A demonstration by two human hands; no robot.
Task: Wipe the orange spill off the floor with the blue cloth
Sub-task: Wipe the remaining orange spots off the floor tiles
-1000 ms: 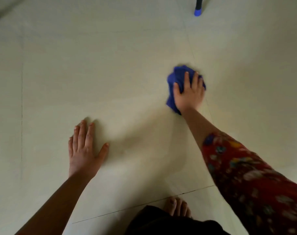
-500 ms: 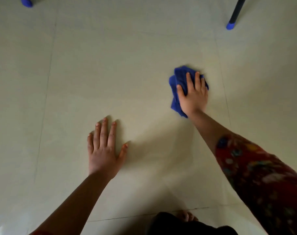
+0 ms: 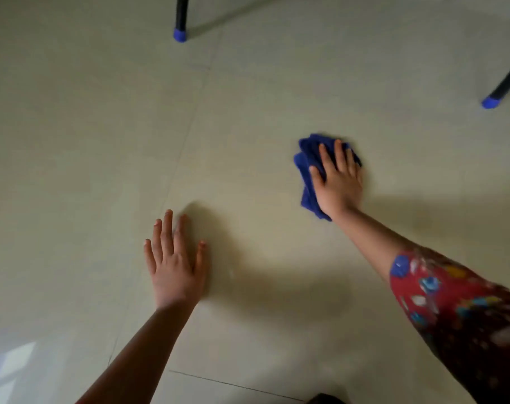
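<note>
A crumpled blue cloth (image 3: 309, 158) lies on the pale tiled floor (image 3: 248, 97), right of centre. My right hand (image 3: 336, 182) presses flat on it with straight fingers, covering most of it. My left hand (image 3: 175, 258) rests flat on the bare floor to the lower left, fingers spread, holding nothing. No orange spill shows anywhere on the tiles; whatever lies under the cloth is hidden.
Two black furniture legs with blue caps stand on the floor, one at the top centre (image 3: 180, 35) and one at the right edge (image 3: 491, 102). Tile seams run across the floor. A red patterned sleeve (image 3: 452, 310) covers my right forearm.
The view has swung left, so both hands and the furniture legs now sit further right in frame. My right hand stays pressed on the cloth; my left stays flat on the floor.
</note>
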